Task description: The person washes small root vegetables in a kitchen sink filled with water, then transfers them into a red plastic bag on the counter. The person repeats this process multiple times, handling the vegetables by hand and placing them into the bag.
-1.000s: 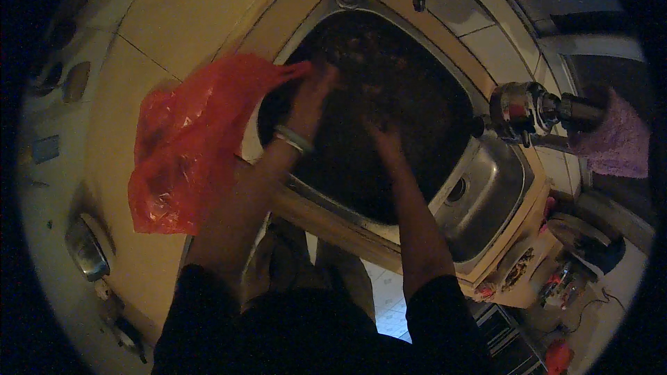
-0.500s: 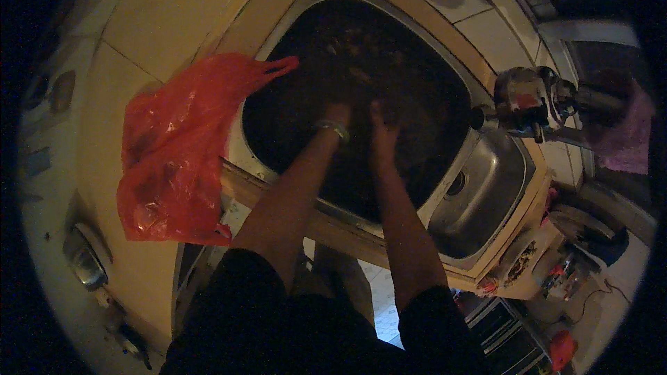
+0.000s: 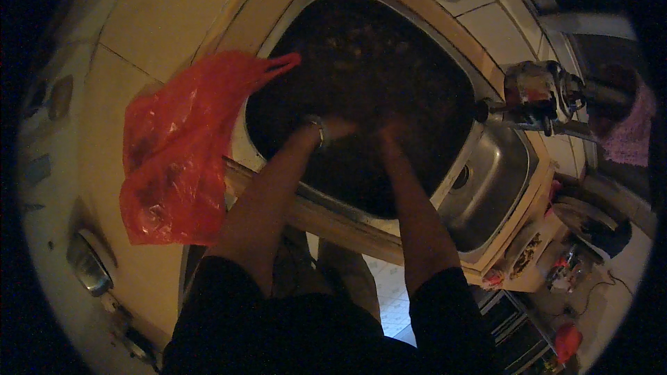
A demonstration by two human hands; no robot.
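Left hand (image 3: 339,127) and right hand (image 3: 392,129) reach into the sink (image 3: 251,154).

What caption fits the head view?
Bare left hand and right hand in a dark, metal-rimmed sink, beside a red translucent plastic bag.

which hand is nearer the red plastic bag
Left: the left hand is apart from the red plastic bag, to its right; the right hand is farther right.

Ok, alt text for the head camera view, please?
Someone's left fingers and right fingers reach into a large, dark sink; what they touch is too dim to tell. A red plastic bag lies left, a smaller metal basin right.
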